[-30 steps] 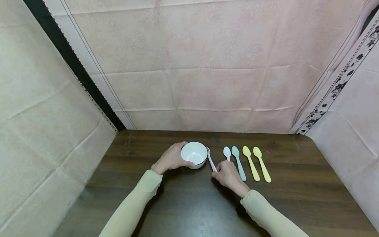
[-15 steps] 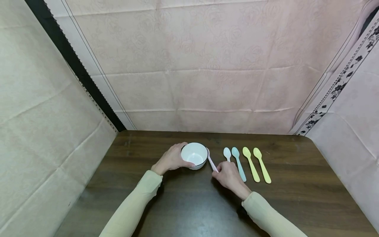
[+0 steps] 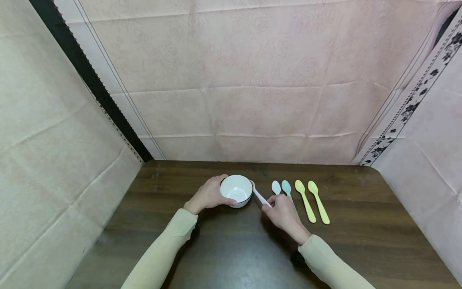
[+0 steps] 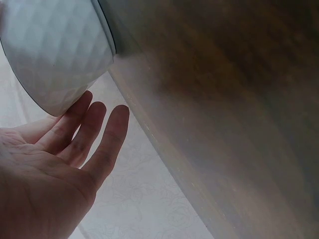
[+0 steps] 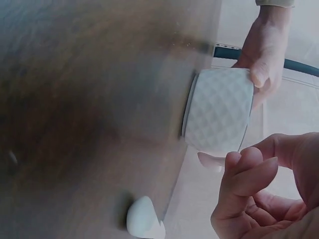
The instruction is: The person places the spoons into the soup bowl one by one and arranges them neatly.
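Observation:
A white bowl point(image 3: 236, 189) with a dark rim and a dimpled outside stands upright near the table's far side. My left hand point(image 3: 211, 194) holds it from the left, thumb at the near side; in the left wrist view, fingers point(image 4: 112, 142) lie spread below its wall. My right hand point(image 3: 283, 212) pinches the handle of a pale pink spoon point(image 3: 260, 197). The spoon slants up-left, its head at the bowl's right side; whether they touch I cannot tell. In the right wrist view, my right thumb and finger meet close to the bowl point(image 5: 219, 109).
Right of the bowl lie a whitish spoon point(image 3: 276, 187) and a light blue spoon point(image 3: 286, 187), both partly behind my right hand. Two yellow spoons point(image 3: 305, 201) lie further right. The brown wooden table point(image 3: 234, 249) ends at pale cloth walls point(image 3: 231, 112).
My right hand has shifted slightly right with the pink spoon's handle, so the spoon slants more. It now covers more of the light blue spoon. The left hand and bowl stay put.

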### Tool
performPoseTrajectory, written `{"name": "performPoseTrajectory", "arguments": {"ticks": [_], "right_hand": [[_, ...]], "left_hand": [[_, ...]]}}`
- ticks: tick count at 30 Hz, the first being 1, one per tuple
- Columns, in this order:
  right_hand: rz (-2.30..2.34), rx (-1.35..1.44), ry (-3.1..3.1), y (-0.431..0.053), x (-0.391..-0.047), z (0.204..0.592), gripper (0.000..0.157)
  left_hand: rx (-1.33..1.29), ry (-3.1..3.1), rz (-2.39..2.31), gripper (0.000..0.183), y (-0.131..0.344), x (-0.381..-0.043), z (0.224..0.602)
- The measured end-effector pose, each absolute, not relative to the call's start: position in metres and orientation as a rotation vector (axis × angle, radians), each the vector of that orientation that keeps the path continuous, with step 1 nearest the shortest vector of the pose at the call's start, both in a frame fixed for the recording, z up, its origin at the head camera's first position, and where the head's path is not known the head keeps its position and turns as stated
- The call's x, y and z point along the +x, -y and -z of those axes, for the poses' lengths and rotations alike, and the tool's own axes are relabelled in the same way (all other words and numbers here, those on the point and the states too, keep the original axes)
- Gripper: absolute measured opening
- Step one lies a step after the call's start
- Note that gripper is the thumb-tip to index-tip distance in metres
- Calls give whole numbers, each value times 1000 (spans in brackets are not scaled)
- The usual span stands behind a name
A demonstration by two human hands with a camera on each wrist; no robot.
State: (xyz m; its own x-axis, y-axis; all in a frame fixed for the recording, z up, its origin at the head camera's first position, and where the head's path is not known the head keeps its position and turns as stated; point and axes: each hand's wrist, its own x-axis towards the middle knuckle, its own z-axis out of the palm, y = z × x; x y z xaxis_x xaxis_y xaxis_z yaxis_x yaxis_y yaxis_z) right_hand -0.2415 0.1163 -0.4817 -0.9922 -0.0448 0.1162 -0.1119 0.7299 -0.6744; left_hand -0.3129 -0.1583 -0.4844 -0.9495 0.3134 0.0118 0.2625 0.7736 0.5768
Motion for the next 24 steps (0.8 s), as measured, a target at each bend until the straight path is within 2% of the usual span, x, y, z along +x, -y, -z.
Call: {"name": "performPoseTrajectory", "arguments": {"ticks": [24], "right_hand": [[-1311, 30, 2725, -128, -239, 466, 12]], "left_hand": [[455, -2876, -918, 106, 158, -312, 484]]}}
